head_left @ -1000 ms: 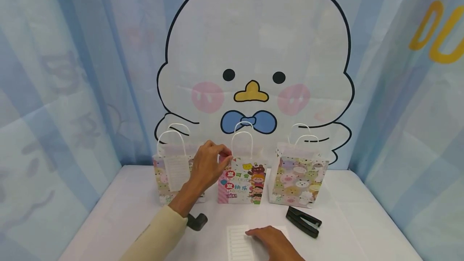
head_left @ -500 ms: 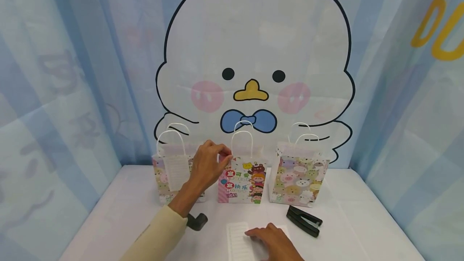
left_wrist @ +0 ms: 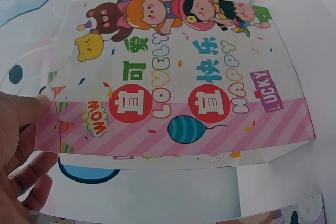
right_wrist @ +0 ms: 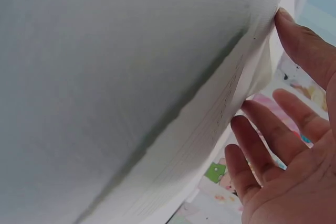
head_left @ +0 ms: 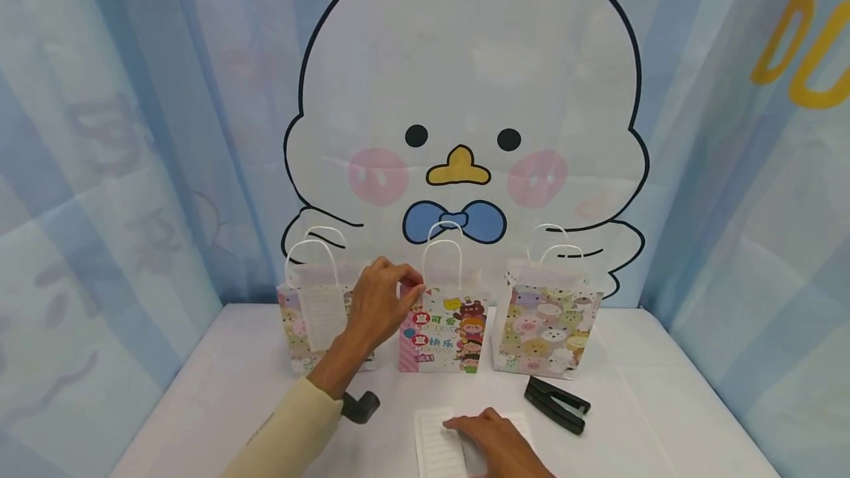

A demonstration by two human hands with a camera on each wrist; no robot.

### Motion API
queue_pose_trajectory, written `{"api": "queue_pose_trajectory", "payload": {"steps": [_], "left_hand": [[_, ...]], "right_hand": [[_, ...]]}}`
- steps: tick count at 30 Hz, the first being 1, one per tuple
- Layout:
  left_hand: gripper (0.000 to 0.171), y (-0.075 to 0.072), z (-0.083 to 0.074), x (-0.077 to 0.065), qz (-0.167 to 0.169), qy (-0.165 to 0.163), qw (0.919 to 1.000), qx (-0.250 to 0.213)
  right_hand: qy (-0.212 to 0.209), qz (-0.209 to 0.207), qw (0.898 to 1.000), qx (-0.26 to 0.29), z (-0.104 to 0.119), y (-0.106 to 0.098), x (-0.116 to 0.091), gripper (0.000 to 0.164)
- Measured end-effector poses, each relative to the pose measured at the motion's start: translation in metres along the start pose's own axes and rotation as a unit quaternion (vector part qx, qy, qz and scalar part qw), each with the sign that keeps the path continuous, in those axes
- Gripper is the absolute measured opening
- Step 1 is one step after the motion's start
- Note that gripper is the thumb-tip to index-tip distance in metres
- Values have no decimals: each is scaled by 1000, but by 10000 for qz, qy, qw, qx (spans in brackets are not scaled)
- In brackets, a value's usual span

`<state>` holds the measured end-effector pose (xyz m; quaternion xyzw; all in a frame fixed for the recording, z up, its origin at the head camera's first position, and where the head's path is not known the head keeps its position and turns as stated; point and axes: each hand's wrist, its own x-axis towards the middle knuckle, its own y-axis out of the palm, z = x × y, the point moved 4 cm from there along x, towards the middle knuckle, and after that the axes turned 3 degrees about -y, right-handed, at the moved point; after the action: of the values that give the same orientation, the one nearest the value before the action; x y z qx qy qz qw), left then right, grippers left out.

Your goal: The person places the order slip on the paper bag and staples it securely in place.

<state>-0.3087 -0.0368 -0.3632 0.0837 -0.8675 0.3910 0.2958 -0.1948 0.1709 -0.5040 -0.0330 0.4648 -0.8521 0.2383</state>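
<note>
In the head view, three small printed paper gift bags with white handles stand in a row. My left hand (head_left: 381, 301) pinches the top left edge of the middle gift bag (head_left: 441, 334), whose cartoon front fills the left wrist view, with the thumb on its rim. My right hand (head_left: 501, 441) rests over white lined paper (head_left: 438, 445) at the table's front, index finger stretched across it. Up close in the right wrist view, the thumb (right_wrist: 304, 45) touches the paper's edge and the other fingers are loosely bent beside it.
A black stapler (head_left: 558, 404) lies right of the paper. A black bent object (head_left: 361, 406) is partly hidden by my left forearm. A lined sheet (head_left: 323, 316) hangs on the front of the left gift bag (head_left: 295, 323). The right gift bag (head_left: 547, 327) stands near the back curtain (head_left: 465, 80).
My right hand has shifted very slightly left over the paper. The left hand keeps its pinch on the middle gift bag, and the head view has tilted a little.
</note>
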Motion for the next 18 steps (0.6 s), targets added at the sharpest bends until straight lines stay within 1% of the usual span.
{"api": "queue_pose_trajectory", "payload": {"steps": [5, 8, 10, 13, 16, 18], "left_hand": [[12, 0, -1, 0, 16, 1, 10000, -2], [12, 0, -1, 0, 13, -4, 10000, 14], [13, -1, -1, 0, 8, -2, 10000, 22], [13, -1, -2, -1, 3, 2, 10000, 32], [12, -1, -2, -1, 8, 3, 10000, 33], [12, -1, -2, -1, 12, -4, 10000, 33]], "right_hand": [[22, 7, 9997, 225, 0, 1, -2, 71], [-71, 16, 9983, 586, 1, 1, -4, 69], [-214, 4, 9961, 858, 1, 1, -5, 67], [-517, -115, 9924, 1110, 2, 0, -6, 62], [-671, -291, 9902, 1191, 3, -1, -6, 55], [-645, -392, 9898, 1210, 2, -1, -6, 51]]}}
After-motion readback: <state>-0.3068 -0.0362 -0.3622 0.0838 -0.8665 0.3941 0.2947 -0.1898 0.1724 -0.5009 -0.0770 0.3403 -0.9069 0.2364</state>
